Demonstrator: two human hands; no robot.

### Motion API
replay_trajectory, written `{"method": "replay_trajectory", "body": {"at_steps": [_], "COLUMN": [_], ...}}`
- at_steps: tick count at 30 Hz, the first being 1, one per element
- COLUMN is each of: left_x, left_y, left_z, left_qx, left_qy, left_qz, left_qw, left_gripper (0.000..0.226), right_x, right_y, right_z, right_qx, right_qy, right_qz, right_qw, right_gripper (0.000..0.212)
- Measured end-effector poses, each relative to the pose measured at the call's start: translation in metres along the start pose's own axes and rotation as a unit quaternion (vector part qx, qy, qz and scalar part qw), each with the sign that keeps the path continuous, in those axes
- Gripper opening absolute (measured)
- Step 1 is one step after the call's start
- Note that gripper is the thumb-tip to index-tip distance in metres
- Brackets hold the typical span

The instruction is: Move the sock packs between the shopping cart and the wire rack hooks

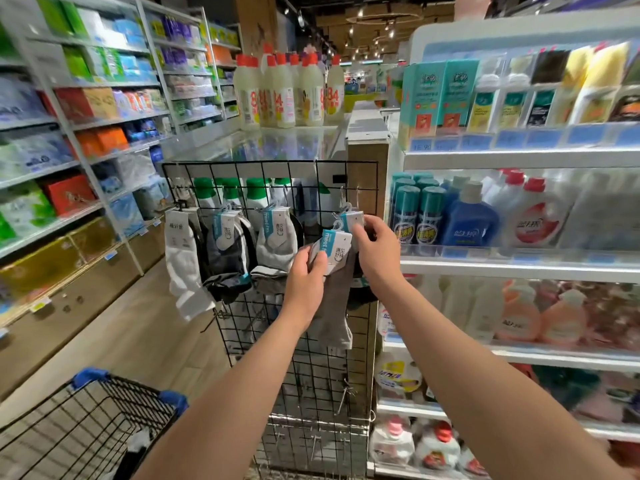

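Socks, grey pair point(334, 306) on a teal-and-white card point(331, 249), sit at frame centre against the black wire grid panel point(311, 375). Left hand point(304, 282) grips the pair at the card's lower left edge, fingers curled round card and fabric, thumb on front. The grey fabric hangs down from the card toward 6 o'clock, past the left wrist.

Right hand point(375, 251) is at 2 o'clock from the card, just beside it. Fingers curled, pinching the card of a hanging sock pack point(353, 218) on a hook point(344, 195) at the grid's right side. Dark sock fabric shows below that hand; can't tell how many packs are on the hook.

At 9 o'clock from the held pair: three more hooks of socks on the same grid, namely light grey socks point(277, 244) closest, dark grey socks point(225, 258) next, white socks point(183, 265) farthest left. All hang free.

At 12 o'clock, on top of the display behind the grid, a row of pale bottles with red caps point(287, 91). At 3 o'clock, white shelves point(519, 265) with a blue detergent bottle point(469, 220) and teal spray cans point(419, 216). At 7 o'clock, a black wire shopping cart point(86, 427) with blue corner guards, well apart from both hands. At 9 to 10 o'clock, aisle shelving with tissue packs point(34, 150), blurred.
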State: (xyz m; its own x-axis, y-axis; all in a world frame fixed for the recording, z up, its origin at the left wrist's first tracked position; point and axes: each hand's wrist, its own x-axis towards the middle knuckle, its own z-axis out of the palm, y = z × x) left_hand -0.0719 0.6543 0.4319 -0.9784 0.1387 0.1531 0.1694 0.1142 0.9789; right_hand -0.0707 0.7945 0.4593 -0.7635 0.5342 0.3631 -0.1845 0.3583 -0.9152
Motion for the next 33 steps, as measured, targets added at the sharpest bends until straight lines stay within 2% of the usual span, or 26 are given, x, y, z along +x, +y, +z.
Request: {"method": "replay_trajectory", "body": {"at_steps": [2, 5, 6, 8, 10, 12, 14, 15, 18, 20, 23, 26, 31, 33], "left_x": [-0.004, -0.009, -0.011, -0.013, -0.013, -0.014, -0.016, -0.016, -0.013, -0.008, 0.000, 0.007, 0.015, 0.017], "left_y": [0.002, 0.002, 0.004, 0.007, 0.005, 0.005, 0.006, 0.007, 0.013, 0.016, 0.018, 0.018, 0.023, 0.025], "left_z": [0.002, 0.003, 0.004, 0.004, 0.006, 0.010, 0.015, 0.017, 0.021, 0.022, 0.021, 0.023, 0.027, 0.028], "left_qx": [0.002, 0.015, 0.021, 0.023, 0.019, 0.011, 0.007, 0.009, 0.031, 0.032, 0.026, 0.029, 0.028, 0.026], "left_qy": [-0.004, -0.010, -0.011, -0.007, -0.008, -0.014, -0.023, -0.025, -0.024, -0.004, 0.027, 0.046, 0.062, 0.065], "left_qz": [0.008, 0.031, 0.040, 0.055, 0.065, 0.067, 0.068, 0.069, 0.070, 0.078, 0.071, 0.054, 0.043, 0.043], "left_qw": [1.000, 0.999, 0.999, 0.998, 0.998, 0.998, 0.997, 0.997, 0.997, 0.996, 0.997, 0.997, 0.997, 0.997], "left_gripper": [0.058, 0.019, 0.013, 0.013, 0.017, 0.022, 0.026, 0.024, 0.012, 0.011, 0.035, 0.049, 0.048, 0.045], "right_x": [-0.001, -0.002, -0.004, -0.015, -0.032, -0.047, -0.055, -0.056, -0.053, -0.047, -0.039, -0.032, -0.022, -0.021], "right_y": [0.001, 0.001, 0.002, 0.003, 0.004, 0.005, 0.008, 0.009, 0.003, -0.005, -0.013, -0.015, -0.012, -0.012], "right_z": [-0.003, -0.005, -0.005, -0.008, -0.015, -0.020, -0.021, -0.020, -0.019, -0.019, -0.017, -0.015, -0.012, -0.010], "right_qx": [0.012, -0.008, -0.027, -0.046, -0.013, 0.031, 0.042, 0.046, 0.039, 0.029, 0.023, -0.007, -0.064, -0.049], "right_qy": [-0.005, -0.005, 0.002, 0.039, 0.068, 0.015, -0.052, -0.061, -0.028, -0.010, 0.001, 0.001, 0.017, 0.025], "right_qz": [0.006, 0.005, 0.000, -0.012, -0.026, -0.036, -0.034, -0.028, -0.035, -0.039, -0.024, -0.013, -0.013, -0.012], "right_qw": [1.000, 1.000, 1.000, 0.998, 0.997, 0.999, 0.997, 0.997, 0.998, 0.999, 0.999, 1.000, 0.998, 0.998], "right_gripper": [0.028, 0.031, 0.033, 0.034, 0.026, 0.019, 0.021, 0.025, 0.033, 0.035, 0.034, 0.034, 0.029, 0.028]}}
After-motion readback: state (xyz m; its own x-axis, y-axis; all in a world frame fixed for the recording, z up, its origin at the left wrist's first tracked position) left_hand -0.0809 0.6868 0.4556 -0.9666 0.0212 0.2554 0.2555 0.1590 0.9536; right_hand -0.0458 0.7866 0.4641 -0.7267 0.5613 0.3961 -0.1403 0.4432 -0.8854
